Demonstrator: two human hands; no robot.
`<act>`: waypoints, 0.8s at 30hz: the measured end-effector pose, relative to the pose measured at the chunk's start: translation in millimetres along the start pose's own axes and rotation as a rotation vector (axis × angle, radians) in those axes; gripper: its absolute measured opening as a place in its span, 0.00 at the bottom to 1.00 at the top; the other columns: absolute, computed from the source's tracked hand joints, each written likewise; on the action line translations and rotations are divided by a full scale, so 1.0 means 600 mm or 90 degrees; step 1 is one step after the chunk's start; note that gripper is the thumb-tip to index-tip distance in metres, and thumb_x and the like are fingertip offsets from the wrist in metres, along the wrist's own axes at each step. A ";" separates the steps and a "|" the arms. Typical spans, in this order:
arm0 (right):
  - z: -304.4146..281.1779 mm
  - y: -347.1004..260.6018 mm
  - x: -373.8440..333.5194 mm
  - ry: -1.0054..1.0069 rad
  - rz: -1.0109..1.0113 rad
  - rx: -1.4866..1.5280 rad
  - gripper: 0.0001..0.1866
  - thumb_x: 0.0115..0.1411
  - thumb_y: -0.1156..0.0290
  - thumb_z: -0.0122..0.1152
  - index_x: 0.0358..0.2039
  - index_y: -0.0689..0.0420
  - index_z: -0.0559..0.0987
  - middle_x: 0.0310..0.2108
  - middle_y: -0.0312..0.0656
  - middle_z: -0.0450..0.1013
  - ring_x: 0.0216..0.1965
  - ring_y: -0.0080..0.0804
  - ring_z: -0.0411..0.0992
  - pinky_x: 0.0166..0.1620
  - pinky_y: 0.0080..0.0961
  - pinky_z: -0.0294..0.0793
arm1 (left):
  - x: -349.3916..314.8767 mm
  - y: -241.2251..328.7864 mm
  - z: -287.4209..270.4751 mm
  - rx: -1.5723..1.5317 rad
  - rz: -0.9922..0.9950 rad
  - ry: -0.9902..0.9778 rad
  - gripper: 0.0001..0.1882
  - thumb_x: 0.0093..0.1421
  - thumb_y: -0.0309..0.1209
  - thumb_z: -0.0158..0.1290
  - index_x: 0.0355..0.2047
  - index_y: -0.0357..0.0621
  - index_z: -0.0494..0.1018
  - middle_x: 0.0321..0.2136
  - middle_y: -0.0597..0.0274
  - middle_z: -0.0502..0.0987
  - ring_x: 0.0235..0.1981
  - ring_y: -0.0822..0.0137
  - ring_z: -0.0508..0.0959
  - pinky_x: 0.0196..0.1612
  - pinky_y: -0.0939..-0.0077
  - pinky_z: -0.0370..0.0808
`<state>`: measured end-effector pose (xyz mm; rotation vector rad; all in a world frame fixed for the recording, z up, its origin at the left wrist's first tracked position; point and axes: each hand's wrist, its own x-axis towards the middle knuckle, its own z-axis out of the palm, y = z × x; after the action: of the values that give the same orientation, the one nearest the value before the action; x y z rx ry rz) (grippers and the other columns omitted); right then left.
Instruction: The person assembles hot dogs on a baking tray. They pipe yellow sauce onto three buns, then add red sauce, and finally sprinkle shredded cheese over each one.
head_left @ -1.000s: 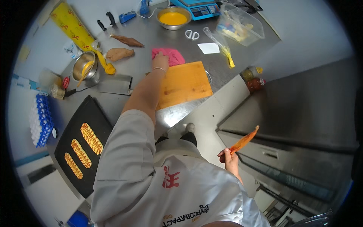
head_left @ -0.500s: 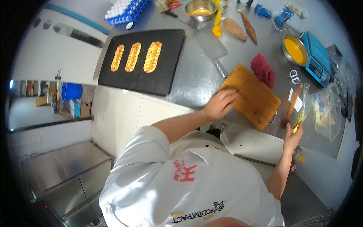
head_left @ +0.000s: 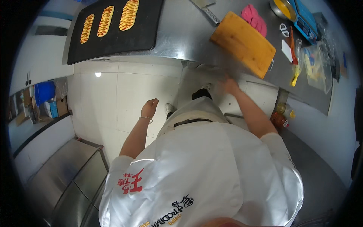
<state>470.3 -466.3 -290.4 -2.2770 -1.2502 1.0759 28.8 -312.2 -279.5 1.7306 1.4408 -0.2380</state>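
Note:
My left hand point(head_left: 150, 108) hangs over the floor, away from the table, its fingers loosely curled together with nothing seen in them. My right hand point(head_left: 230, 85) is smeared by motion just off the table's front edge. Nearest to it is a wooden cutting board point(head_left: 245, 43). Right of the board, a clear plastic piping bag point(head_left: 297, 69) with yellow stuff at its end lies on the steel table point(head_left: 181, 38). Beside it are a thin reddish-orange bag point(head_left: 292, 46) and a white card point(head_left: 286, 50).
Left on the table, a black baking tray point(head_left: 141, 39) bears three oblong breads point(head_left: 129, 15) striped red and pale. A cleaver point(head_left: 209, 15), pink cloth point(head_left: 254, 19), white-handled scissors point(head_left: 284, 30), steel bowl point(head_left: 279, 11) on a blue scale point(head_left: 304, 22) and clear tub point(head_left: 318, 73) stand around.
My right hand has let go of the piping bag and moved left, off the table. My left hand has come off the cutting board, down and left. The view has tilted lower.

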 end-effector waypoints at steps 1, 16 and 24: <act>0.027 0.034 0.032 0.029 0.073 0.126 0.33 0.60 0.55 0.60 0.61 0.58 0.65 0.57 0.50 0.68 0.58 0.42 0.66 0.59 0.36 0.65 | -0.007 -0.018 -0.004 -0.019 0.009 0.000 0.22 0.65 0.47 0.49 0.50 0.47 0.77 0.46 0.50 0.78 0.47 0.50 0.77 0.51 0.64 0.73; 0.299 -0.073 -0.198 0.443 0.339 0.132 0.27 0.53 0.45 0.66 0.28 0.60 0.74 0.32 0.47 0.73 0.41 0.49 0.70 0.46 0.45 0.66 | -0.069 -0.696 -0.069 0.348 -0.165 -0.435 0.33 0.59 0.50 0.56 0.59 0.45 0.65 0.46 0.48 0.78 0.49 0.54 0.77 0.52 0.61 0.72; 0.349 0.119 -0.430 0.714 0.510 0.122 0.21 0.54 0.55 0.69 0.27 0.59 0.71 0.22 0.46 0.69 0.23 0.47 0.68 0.29 0.38 0.68 | 0.248 -0.384 0.044 0.116 -0.129 -0.209 0.25 0.63 0.42 0.53 0.55 0.39 0.70 0.39 0.61 0.78 0.39 0.69 0.77 0.44 0.74 0.73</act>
<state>269.8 -733.4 -352.9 -2.5567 0.2042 -0.0629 -116.7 -229.9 -498.2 1.5940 1.3803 -0.7479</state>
